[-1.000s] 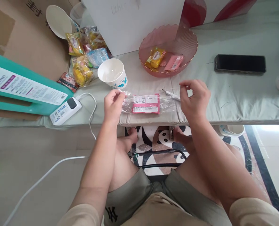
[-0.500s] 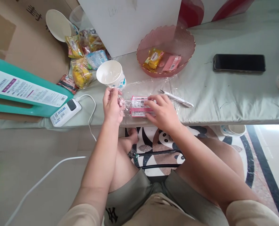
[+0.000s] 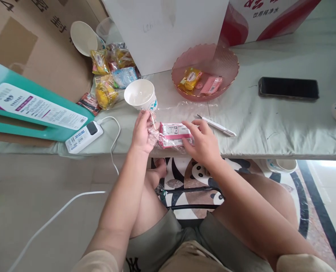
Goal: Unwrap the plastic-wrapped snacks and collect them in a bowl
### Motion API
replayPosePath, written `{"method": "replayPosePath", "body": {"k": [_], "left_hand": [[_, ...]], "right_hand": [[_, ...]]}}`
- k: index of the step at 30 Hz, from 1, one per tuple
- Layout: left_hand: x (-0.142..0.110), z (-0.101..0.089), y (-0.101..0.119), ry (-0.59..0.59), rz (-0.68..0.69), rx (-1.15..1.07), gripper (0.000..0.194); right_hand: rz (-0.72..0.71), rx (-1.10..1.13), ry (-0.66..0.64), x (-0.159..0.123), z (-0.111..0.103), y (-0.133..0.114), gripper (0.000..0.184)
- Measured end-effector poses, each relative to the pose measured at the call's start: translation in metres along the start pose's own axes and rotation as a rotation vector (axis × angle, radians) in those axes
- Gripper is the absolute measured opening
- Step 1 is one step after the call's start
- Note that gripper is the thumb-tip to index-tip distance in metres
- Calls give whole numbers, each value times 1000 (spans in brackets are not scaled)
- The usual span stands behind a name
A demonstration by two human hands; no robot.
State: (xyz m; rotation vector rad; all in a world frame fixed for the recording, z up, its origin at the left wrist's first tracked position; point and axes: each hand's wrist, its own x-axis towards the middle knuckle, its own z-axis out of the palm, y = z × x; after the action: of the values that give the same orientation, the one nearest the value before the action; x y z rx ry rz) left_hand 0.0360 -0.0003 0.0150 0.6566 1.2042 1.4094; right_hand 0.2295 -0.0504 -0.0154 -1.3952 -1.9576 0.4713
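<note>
My left hand point(image 3: 144, 132) is closed around bunched clear plastic film point(image 3: 153, 136), its fingers pinched together just in front of a white paper cup point(image 3: 140, 94). The film trails over a pink and white packet point(image 3: 172, 131) with printed labels, lying near the table's front edge. Over the packet's right end is my right hand point(image 3: 203, 141), fingers spread and curved, with the fingertips at its surface; how firmly they touch it I cannot tell. A white pen-like cutter point(image 3: 217, 125) lies just beyond the right hand.
A pink fluted bowl point(image 3: 204, 96) holds a yellow packet and a pink one. A black phone point(image 3: 289, 88) lies to the right. Several snack packs point(image 3: 105, 92), a power strip point(image 3: 84, 136) and a teal jug point(image 3: 37, 109) stand left. Large boxes point(image 3: 168, 34) line the back.
The plastic film has gathered closer to my left hand and lies lower over the packet. The packet has tilted slightly, and the right hand's fingers sit further toward its right end. The view has shifted slightly.
</note>
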Motion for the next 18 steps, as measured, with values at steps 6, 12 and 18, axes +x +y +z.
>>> {"method": "replayPosePath", "body": {"k": [6,12,18], "left_hand": [[-19,5,17,-179,-190,-63,42],[-11,1,16,-126,-125,-99,40],[3,2,9,89,-51,-99,38]], "right_hand": [[-109,-28,-137,9,-10,5,68],[-103,-69,-119,10,-19,6,46],[36,-17,-190,5,-29,7,40]]}}
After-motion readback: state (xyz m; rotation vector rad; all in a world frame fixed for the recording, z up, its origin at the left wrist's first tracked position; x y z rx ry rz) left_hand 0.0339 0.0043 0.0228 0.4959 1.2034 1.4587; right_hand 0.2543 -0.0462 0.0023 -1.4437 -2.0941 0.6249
